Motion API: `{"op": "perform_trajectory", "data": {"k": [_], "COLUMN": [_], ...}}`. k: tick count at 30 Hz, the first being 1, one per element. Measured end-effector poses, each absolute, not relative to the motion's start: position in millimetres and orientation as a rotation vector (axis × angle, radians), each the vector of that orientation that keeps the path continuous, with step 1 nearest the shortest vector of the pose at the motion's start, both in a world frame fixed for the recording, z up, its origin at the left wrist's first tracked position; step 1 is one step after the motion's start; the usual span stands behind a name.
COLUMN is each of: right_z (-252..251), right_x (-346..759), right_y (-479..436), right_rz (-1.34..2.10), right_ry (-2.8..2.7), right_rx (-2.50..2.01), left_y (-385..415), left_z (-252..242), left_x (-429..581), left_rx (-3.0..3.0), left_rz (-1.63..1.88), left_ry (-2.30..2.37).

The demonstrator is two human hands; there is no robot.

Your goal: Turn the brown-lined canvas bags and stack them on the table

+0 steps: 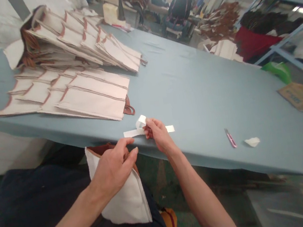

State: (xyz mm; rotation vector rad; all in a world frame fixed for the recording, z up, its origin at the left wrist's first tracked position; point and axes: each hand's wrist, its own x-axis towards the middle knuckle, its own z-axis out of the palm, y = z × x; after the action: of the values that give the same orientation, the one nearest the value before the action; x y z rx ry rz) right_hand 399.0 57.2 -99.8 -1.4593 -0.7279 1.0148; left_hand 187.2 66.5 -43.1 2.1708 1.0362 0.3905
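Note:
My left hand [114, 167] grips the top edge of a cream canvas bag [127, 201] with brown trim that lies on my lap, thumb and fingers closed over its rim. My right hand [155, 131] pinches a white paper strip [142, 127] at the near edge of the blue-grey table [192, 85]; one end of the strip curls upward, the rest lies flat on the table.
A fanned stack of cream bags with brown handles [77, 64] covers the table's left part. A pink cutter [230, 138] and a white paper scrap [253, 141] lie to the right. Cardboard [298, 96] sits at the far right. A seated person [181, 6] works in the background.

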Motion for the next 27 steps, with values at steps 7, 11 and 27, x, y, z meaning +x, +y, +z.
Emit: {"op": "perform_trajectory", "data": {"k": [7, 11, 27], "right_z": [-95, -95, -99], "right_x": [392, 395, 420], "right_y": [50, 47, 43], "right_rz": [1.052, 1.06, 0.995], "right_ry": [-0.681, -0.663, -0.43], "right_rx": [-1.412, -1.421, -1.253], "left_y": [67, 76, 89], "left_z": [-58, -62, -56], "left_x": [222, 232, 248], "left_rx": [2.316, 2.363, 2.499], "left_rz": [0.207, 0.134, -0.322], "left_ry": [0.978, 1.007, 1.208]}}
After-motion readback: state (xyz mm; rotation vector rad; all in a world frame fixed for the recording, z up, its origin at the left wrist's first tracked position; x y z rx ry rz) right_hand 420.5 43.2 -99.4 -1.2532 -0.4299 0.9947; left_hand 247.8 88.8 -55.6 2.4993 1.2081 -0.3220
